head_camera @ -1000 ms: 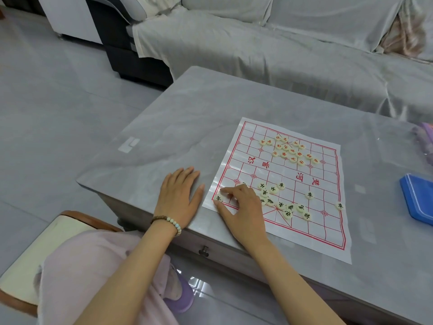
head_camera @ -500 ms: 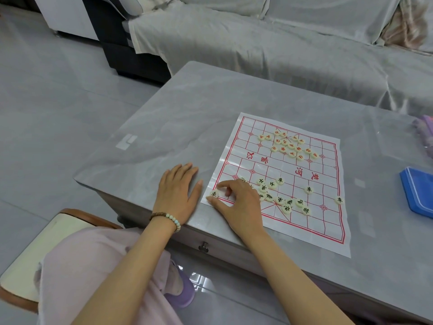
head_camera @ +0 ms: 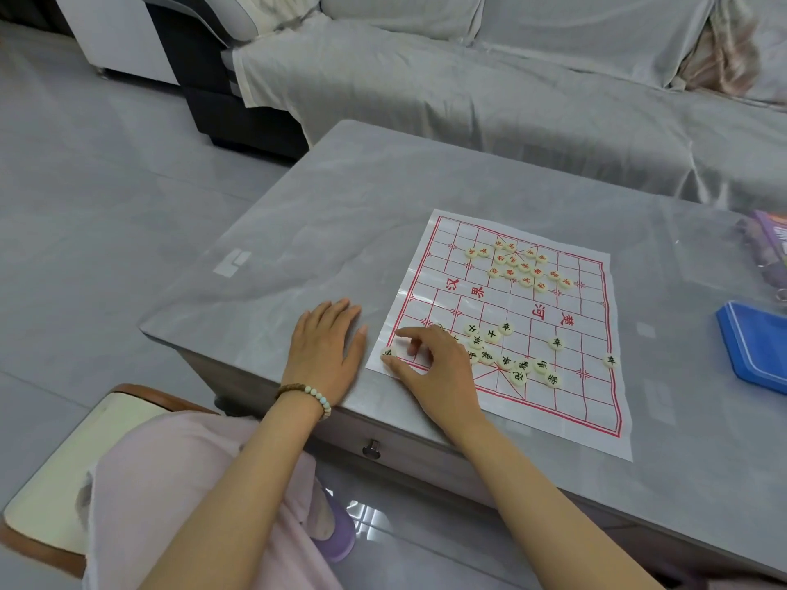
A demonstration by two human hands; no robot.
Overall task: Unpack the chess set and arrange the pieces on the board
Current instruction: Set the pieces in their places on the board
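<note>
- head view: the step in hand looks like seating a black piece point(head_camera: 388, 352) on the board point(head_camera: 566, 402)'s left corner, just left of frame centre.
- right hand point(head_camera: 438, 368): fingers loose, thumb touching the piece, not gripping.
- left hand point(head_camera: 326, 347): flat and open on the desk point(head_camera: 298, 232).
- next, likely: pick a piece from the black cluster point(head_camera: 494, 347).
- counts: one board, about sixteen red pieces point(head_camera: 517, 266), roughly fourteen black showing.
</note>
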